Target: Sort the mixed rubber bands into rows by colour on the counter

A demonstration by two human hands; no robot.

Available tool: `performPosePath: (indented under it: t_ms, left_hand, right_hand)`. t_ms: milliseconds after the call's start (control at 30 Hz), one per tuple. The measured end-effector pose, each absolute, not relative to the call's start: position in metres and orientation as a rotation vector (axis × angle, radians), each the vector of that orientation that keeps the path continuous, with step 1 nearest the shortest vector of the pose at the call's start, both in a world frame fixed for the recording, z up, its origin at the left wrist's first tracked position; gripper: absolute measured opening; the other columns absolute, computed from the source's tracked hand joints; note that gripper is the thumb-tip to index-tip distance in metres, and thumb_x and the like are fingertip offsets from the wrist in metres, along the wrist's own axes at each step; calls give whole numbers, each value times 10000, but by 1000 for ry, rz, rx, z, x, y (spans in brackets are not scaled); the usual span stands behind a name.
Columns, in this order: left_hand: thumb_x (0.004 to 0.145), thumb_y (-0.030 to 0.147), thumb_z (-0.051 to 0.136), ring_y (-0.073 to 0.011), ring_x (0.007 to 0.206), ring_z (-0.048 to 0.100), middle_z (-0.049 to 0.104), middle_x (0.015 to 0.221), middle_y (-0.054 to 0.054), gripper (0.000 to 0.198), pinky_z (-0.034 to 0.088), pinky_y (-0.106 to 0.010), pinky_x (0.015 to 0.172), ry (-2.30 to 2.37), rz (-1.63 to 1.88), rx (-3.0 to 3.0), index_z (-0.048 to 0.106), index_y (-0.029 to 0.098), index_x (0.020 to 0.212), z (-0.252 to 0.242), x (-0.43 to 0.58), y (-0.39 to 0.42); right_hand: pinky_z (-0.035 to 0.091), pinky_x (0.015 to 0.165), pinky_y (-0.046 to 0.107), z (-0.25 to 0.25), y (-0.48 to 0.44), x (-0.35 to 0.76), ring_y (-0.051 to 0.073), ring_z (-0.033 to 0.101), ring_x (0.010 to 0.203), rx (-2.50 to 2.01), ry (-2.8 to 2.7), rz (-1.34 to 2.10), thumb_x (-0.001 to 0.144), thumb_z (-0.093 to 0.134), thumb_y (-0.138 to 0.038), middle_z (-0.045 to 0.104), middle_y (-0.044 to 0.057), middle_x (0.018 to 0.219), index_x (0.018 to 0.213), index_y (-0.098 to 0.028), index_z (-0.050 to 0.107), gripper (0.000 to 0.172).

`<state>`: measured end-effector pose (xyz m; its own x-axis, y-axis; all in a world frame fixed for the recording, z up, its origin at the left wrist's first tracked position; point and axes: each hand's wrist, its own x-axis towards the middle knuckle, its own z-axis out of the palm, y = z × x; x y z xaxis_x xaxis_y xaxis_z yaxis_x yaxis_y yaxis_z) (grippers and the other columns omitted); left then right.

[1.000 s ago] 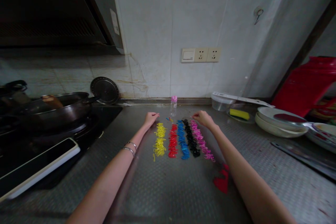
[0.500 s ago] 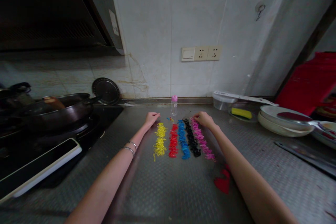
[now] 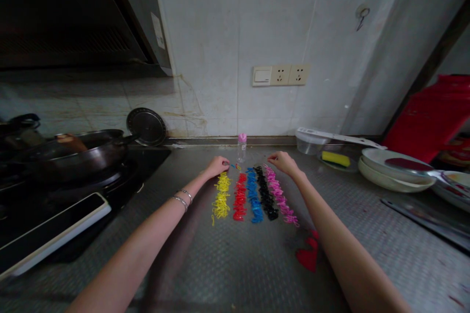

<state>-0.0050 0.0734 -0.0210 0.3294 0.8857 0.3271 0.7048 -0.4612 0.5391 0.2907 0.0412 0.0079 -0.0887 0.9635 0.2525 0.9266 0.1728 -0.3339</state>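
Small rubber bands lie in rows by colour: a yellow row (image 3: 221, 196), a red row (image 3: 240, 198), a blue row (image 3: 254, 196), a black row (image 3: 267, 193) and a pink row (image 3: 281, 195). At the far end of the yellow row, my left hand (image 3: 218, 166) has its fingers pinched together beside a few loose mixed bands (image 3: 238, 167). My right hand (image 3: 284, 162) is also pinched, just above the far end of the pink row. Whatever either pinch holds is too small to see. Behind the rows stands a clear bottle with a pink cap (image 3: 241, 147).
A red heart-shaped piece (image 3: 307, 255) lies near my right forearm. On the left are a stove with a pan (image 3: 81, 154). To the right sit a plastic tub (image 3: 312, 143), a yellow sponge (image 3: 335, 159), stacked bowls (image 3: 394, 176) and a knife (image 3: 422, 220).
My left hand has moved right, toward the loose bands. My right hand has shifted slightly up and left, off the end of the pink row. The view has shifted a little.
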Motion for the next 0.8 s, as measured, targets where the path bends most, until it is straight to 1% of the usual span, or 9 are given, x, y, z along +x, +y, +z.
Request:
performPosePath:
  t_ms: [100, 367, 600, 700, 800]
  left_hand:
    - [608, 233, 556, -128, 575, 504, 641, 658, -37, 258, 365, -214, 577, 1436, 809, 2342, 701, 174, 813, -19, 1, 74]
    - [620, 185, 523, -142, 624, 526, 644, 680, -52, 197, 373, -216, 608, 1460, 756, 2440, 699, 169, 708, -17, 11, 76]
    - [642, 192, 520, -148, 656, 531, 643, 723, -66, 194, 385, -229, 644, 1367, 868, 2434, 691, 143, 719, -16, 39, 62]
    - [659, 193, 517, -155, 670, 535, 644, 747, -78, 201, 389, -243, 654, 1413, 909, 2423, 689, 138, 746, -15, 59, 59]
    - [671, 197, 518, -170, 676, 542, 645, 757, -102, 204, 392, -265, 651, 1480, 875, 2407, 689, 131, 761, -15, 75, 58]
  right_hand:
    - [413, 669, 211, 12, 39, 287, 173, 598, 832, -1776, -2047, 100, 750, 493, -342, 668, 35, 926, 910, -237, 678, 266]
    - [407, 649, 212, 21, 34, 282, 176, 595, 830, -1762, -2063, 79, 758, 478, -358, 671, 33, 908, 918, -245, 673, 276]
    - [408, 666, 210, 21, 35, 281, 176, 593, 843, -1772, -2065, 90, 756, 482, -342, 669, 41, 915, 931, -233, 671, 280]
    - [409, 670, 211, 22, 34, 280, 180, 593, 845, -1777, -2066, 86, 758, 476, -352, 669, 40, 912, 928, -237, 673, 284]
    - [411, 681, 219, 23, 33, 279, 187, 591, 853, -1787, -2061, 73, 757, 472, -357, 668, 38, 918, 926, -244, 674, 287]
